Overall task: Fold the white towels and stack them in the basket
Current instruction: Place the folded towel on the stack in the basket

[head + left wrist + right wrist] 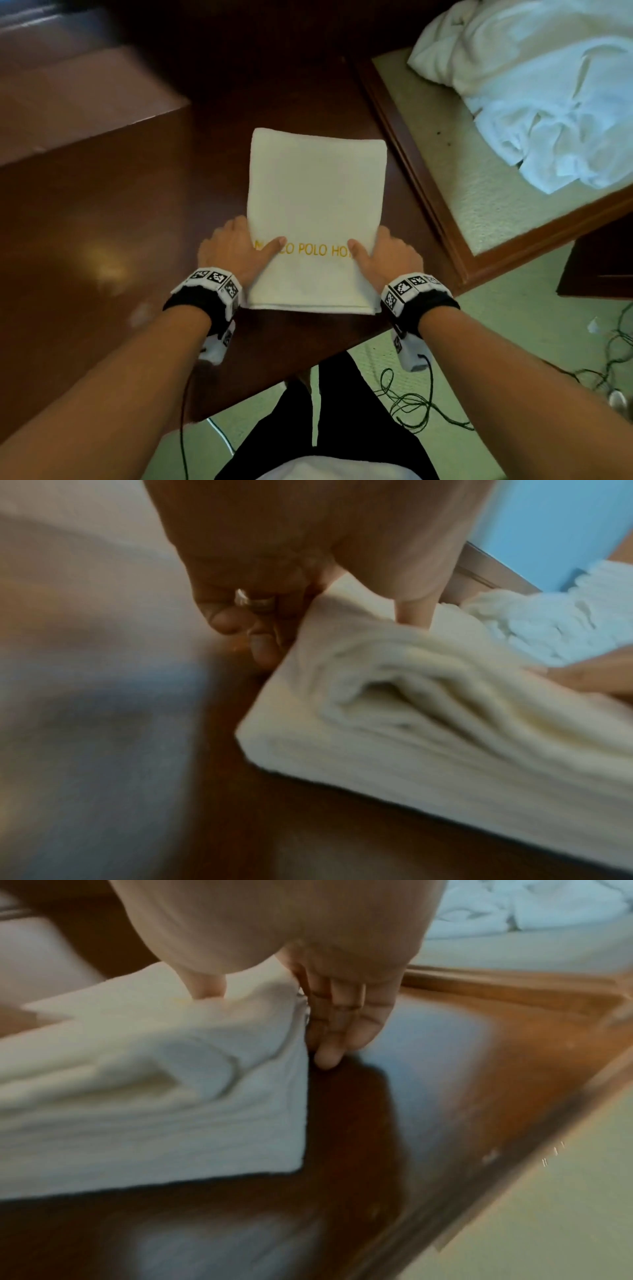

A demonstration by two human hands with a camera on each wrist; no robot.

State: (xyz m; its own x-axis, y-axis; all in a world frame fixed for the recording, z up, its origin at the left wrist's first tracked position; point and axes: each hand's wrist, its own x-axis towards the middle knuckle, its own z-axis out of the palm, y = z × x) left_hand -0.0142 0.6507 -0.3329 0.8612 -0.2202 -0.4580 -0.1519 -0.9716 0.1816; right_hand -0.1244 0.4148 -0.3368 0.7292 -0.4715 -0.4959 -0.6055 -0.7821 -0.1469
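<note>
A folded white towel [315,192] with gold lettering lies flat on the dark wooden table [102,222]. My left hand [236,250] grips its left edge and my right hand [387,253] grips its right edge. Each thumb lies on top by the lettering. In the left wrist view the left hand [329,626] has its thumb on the towel [445,723] and its fingers curled at the edge. The right wrist view shows the right hand [270,1023] the same way on the towel [137,1096]. A heap of unfolded white towels [548,96] lies at the upper right.
The heap sits on a beige surface with a wooden frame [428,192] right of the table. A blurred brown box [78,99] stands at the upper left. Cables [411,401] trail over the pale floor near my legs. The table's near edge runs just below the towel.
</note>
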